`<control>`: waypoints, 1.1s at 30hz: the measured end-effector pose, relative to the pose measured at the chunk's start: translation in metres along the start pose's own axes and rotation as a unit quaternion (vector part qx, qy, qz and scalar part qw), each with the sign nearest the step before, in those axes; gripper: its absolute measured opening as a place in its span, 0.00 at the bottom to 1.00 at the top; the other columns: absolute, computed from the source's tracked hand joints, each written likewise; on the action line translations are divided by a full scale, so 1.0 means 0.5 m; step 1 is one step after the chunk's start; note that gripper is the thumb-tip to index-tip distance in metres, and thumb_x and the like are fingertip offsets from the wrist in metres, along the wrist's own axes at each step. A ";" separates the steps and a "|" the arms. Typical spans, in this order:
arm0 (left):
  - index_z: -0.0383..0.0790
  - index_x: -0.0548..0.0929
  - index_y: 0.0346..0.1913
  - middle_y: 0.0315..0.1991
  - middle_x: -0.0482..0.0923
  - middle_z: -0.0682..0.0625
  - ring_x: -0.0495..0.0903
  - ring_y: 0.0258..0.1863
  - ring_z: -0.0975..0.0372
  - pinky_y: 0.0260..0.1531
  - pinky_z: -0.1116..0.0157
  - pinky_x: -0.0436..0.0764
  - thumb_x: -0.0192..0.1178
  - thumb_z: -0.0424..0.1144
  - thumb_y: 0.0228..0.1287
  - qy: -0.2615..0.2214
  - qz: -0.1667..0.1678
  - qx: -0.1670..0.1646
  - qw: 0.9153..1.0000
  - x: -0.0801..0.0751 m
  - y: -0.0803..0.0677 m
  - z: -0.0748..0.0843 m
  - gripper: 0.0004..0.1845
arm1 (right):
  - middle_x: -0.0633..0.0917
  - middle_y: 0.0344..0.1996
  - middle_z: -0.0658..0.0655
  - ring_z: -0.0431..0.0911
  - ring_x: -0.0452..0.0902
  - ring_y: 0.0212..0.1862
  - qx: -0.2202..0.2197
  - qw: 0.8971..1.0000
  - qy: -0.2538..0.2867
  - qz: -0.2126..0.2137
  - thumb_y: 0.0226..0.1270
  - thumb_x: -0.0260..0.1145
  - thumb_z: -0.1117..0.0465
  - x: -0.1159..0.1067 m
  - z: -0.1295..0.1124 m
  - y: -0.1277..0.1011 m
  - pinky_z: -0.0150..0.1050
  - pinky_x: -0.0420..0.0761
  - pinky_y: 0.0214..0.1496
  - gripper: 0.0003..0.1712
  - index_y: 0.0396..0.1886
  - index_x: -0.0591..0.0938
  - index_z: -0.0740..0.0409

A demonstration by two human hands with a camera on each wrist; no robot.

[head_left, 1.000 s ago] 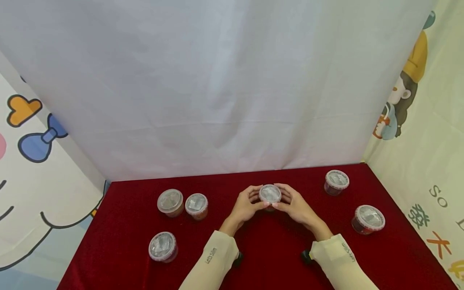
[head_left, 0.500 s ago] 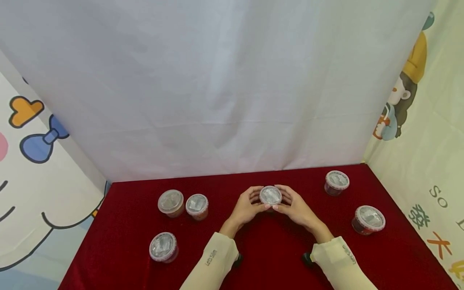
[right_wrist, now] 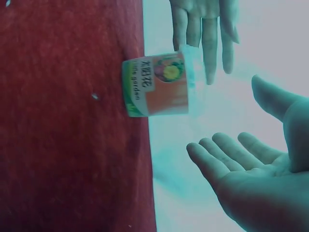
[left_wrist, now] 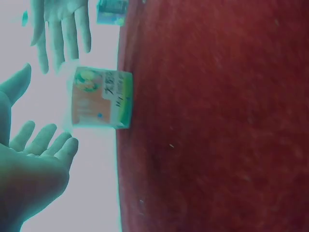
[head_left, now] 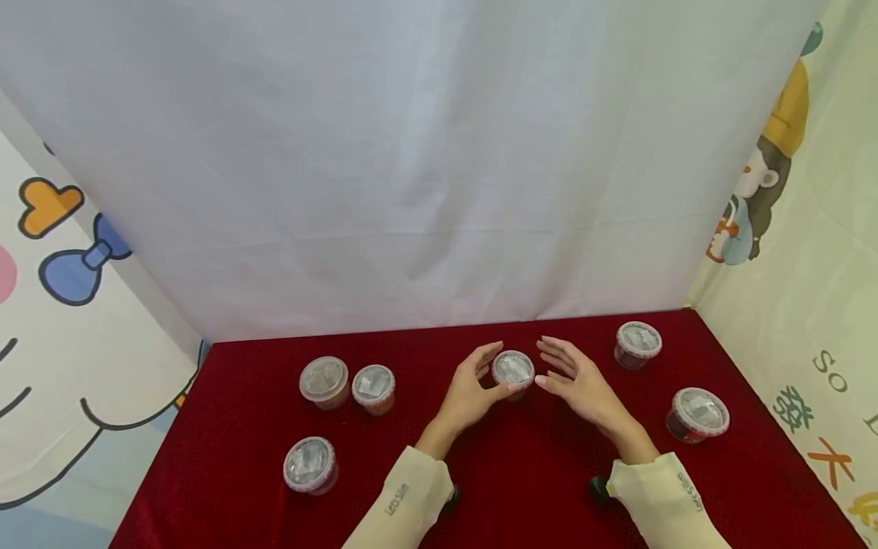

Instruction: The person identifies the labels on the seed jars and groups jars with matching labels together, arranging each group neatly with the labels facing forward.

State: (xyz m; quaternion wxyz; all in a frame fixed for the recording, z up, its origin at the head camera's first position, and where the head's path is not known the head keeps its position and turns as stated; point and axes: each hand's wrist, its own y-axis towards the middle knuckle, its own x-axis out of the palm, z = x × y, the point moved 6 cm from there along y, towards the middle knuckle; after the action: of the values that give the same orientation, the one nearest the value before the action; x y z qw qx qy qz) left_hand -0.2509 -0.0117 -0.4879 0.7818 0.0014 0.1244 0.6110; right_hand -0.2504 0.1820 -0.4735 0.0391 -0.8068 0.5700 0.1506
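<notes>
A small tub with a clear lid (head_left: 514, 367) stands upright on the red cloth between my two hands. Its side carries a label with a flower picture and the words "little garden", seen on the tub (right_wrist: 164, 89) in the right wrist view. My left hand (head_left: 469, 398) is curved loosely by its left side, thumb in front and fingers behind. In the left wrist view those fingers (left_wrist: 67, 147) show spread, with a gap to the tub (left_wrist: 99, 99). My right hand (head_left: 581, 387) is off its right side, fingers loosely extended and holding nothing.
To the left on the red cloth (head_left: 384, 488) stand three more lidded tubs: one tub (head_left: 324, 383) beside another tub (head_left: 373, 389), and a nearer tub (head_left: 310, 465). Two tubs are at right, a far tub (head_left: 637, 345) and a near tub (head_left: 696, 415). A white curtain (head_left: 425, 191) hangs behind.
Both hands were around the tub with thumbs meeting at its front. They have parted from it, the right hand moving rightward; the tub stays in nearly the same place.
</notes>
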 end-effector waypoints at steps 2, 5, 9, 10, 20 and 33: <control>0.33 0.71 0.76 0.74 0.72 0.36 0.72 0.74 0.46 0.74 0.46 0.71 0.74 0.27 0.65 0.012 -0.005 0.013 1.000 0.007 -0.003 0.015 0.37 | 0.66 0.77 0.74 0.70 0.62 0.77 -0.005 1.000 -0.003 0.006 0.76 0.68 0.68 -0.010 -0.006 -0.006 0.64 0.67 0.74 0.40 0.81 0.60 0.70; 0.36 0.73 0.76 0.73 0.74 0.38 0.75 0.71 0.47 0.70 0.45 0.74 0.75 0.29 0.64 0.026 -0.009 0.026 0.999 0.018 -0.007 0.032 0.37 | 0.67 0.77 0.73 0.70 0.62 0.77 -0.010 1.000 -0.010 0.014 0.77 0.67 0.68 -0.023 -0.013 -0.015 0.57 0.70 0.74 0.39 0.80 0.61 0.69; 0.39 0.73 0.76 0.74 0.74 0.42 0.77 0.69 0.48 0.66 0.46 0.77 0.75 0.30 0.64 0.030 -0.022 0.040 0.999 0.032 -0.011 0.051 0.38 | 0.68 0.77 0.72 0.70 0.62 0.77 -0.014 1.000 -0.012 0.024 0.77 0.67 0.68 -0.040 -0.020 -0.028 0.36 0.75 0.71 0.38 0.80 0.62 0.68; 0.40 0.73 0.76 0.74 0.74 0.43 0.77 0.68 0.48 0.66 0.46 0.78 0.75 0.30 0.64 0.028 -0.027 0.041 0.998 0.036 -0.012 0.055 0.38 | 0.68 0.77 0.72 0.68 0.63 0.77 -0.016 0.999 -0.012 0.025 0.77 0.67 0.67 -0.044 -0.022 -0.032 0.31 0.75 0.70 0.38 0.80 0.62 0.68; 0.43 0.72 0.78 0.76 0.71 0.46 0.69 0.76 0.51 0.73 0.54 0.73 0.73 0.34 0.68 0.031 -0.089 0.030 0.995 0.083 -0.023 0.081 0.37 | 0.68 0.76 0.72 0.22 0.68 0.66 -0.033 0.998 -0.022 0.045 0.78 0.67 0.67 -0.090 -0.035 -0.065 0.23 0.74 0.66 0.37 0.80 0.63 0.67; 0.36 0.71 0.77 0.75 0.73 0.43 0.71 0.74 0.48 0.73 0.63 0.72 0.73 0.34 0.69 0.031 -0.129 0.038 0.990 0.137 -0.029 0.073 0.36 | 0.76 0.67 0.36 0.25 0.72 0.67 -0.051 0.994 -0.031 0.092 0.76 0.67 0.71 -0.149 -0.033 -0.117 0.22 0.76 0.63 0.37 0.79 0.64 0.70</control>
State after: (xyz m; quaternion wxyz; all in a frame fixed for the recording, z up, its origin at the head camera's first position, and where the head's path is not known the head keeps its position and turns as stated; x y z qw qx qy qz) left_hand -0.2148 0.0556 -0.4677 0.8494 -0.0035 0.1709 0.4992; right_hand -0.2154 0.2660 -0.4430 0.0016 -0.7469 0.6318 0.2074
